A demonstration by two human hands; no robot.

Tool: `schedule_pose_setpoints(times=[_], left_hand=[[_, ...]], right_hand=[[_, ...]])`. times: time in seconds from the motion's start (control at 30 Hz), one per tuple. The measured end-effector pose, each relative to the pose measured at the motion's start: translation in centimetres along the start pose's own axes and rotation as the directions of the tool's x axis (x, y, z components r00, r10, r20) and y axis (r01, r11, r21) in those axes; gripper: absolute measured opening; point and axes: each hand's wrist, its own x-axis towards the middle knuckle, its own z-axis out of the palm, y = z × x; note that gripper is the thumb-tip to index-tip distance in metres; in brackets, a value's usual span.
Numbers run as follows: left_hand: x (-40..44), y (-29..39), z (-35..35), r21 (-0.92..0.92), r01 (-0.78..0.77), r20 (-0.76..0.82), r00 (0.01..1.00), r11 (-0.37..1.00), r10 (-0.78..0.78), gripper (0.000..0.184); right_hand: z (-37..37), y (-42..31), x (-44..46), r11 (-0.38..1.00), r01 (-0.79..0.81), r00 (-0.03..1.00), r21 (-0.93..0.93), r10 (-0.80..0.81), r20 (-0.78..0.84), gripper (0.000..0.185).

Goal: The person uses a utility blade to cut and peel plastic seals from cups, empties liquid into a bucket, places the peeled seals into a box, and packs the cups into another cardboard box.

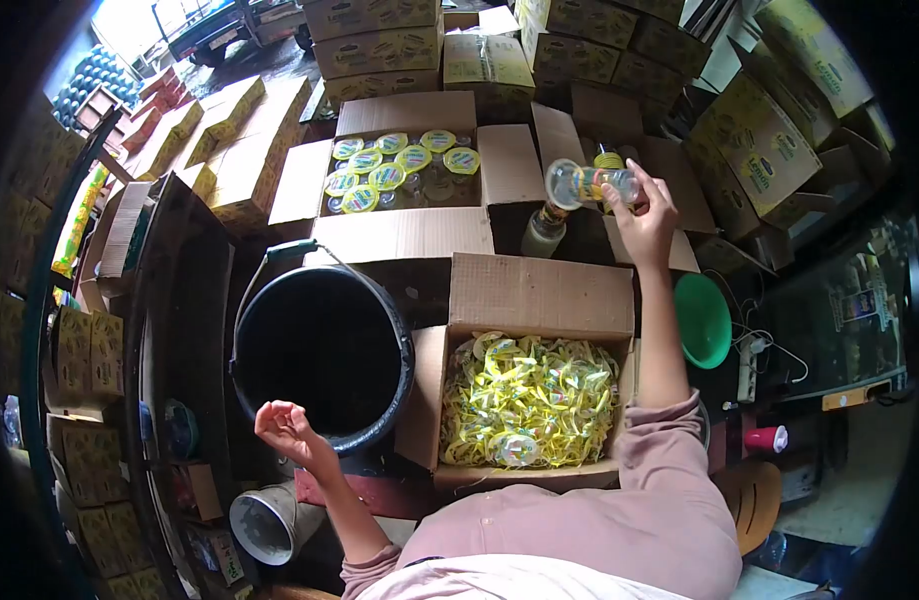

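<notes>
My right hand [644,212] is wrapped round a clear plastic cup [589,186] with a printed label, tilted on its side. Just below the cup stands a clear container [543,232]. Over the near left rim of a dark bucket [399,372] is my left hand [287,432], its fingers curled; whether anything small is between them is too small to tell. An open carton [541,300] in front of me is full of yellow and clear plastic scraps [529,400]. Behind it, another open carton [404,228] holds cups with yellow printed lids [387,176].
Stacked yellow cartons [374,45] rise at the back, with more [759,145] at the right. A green bowl [701,320] lies right of my right forearm, near a power strip [747,370]. A pale bucket [264,525] lies at the lower left beside dark shelving [184,330].
</notes>
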Motion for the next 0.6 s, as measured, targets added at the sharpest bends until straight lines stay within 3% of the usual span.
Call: schedule_pose_setpoints(times=[0.07, 0.17, 0.2, 0.27, 0.33, 0.37, 0.6], left_hand=[[-0.1, -0.1, -0.1, 0.025, 0.012, 0.02, 1.0, 1.0, -0.013, 0.03], [0.1, 0.4, 0.3, 0.058, 0.02, 0.023, 0.999, 0.998, -0.022, 0.029], [0.1, 0.4, 0.5, 0.072, 0.022, 0.015, 1.0, 0.997, -0.023, 0.029], [0.1, 0.5, 0.4, 0.091, 0.035, 0.014, 0.999, 0.995, -0.036, 0.028], [0.1, 0.4, 0.3, 0.098, 0.048, 0.015, 0.999, 0.994, -0.049, 0.028], [0.2, 0.7, 0.5, 0.085, 0.061, 0.012, 0.998, 0.995, -0.062, 0.028], [0.1, 0.7, 0.6, 0.056, 0.113, 0.028, 0.993, 0.992, -0.114, 0.029]], right_hand=[[0.4, 0.5, 1.4, 0.993, -0.004, 0.994, -0.121, 0.017, 0.109, 0.042], [3.8, 3.9, 1.6, 0.985, 0.027, 0.967, -0.173, 0.019, 0.255, 0.042], [4.9, 4.5, 1.2, 0.988, -0.063, 0.942, -0.14, 0.105, 0.319, 0.042], [7.4, 6.2, 0.2, 0.987, -0.06, 0.878, -0.147, 0.122, 0.463, 0.041], [9.8, 7.6, -1.5, 0.993, -0.044, 0.892, -0.106, 0.087, 0.444, 0.041], [10.2, 7.8, -1.5, 0.983, -0.105, 0.87, -0.149, 0.163, 0.466, 0.04], [10.7, 7.8, -0.2, 0.959, -0.07, 0.811, -0.274, 0.215, 0.544, 0.042]])
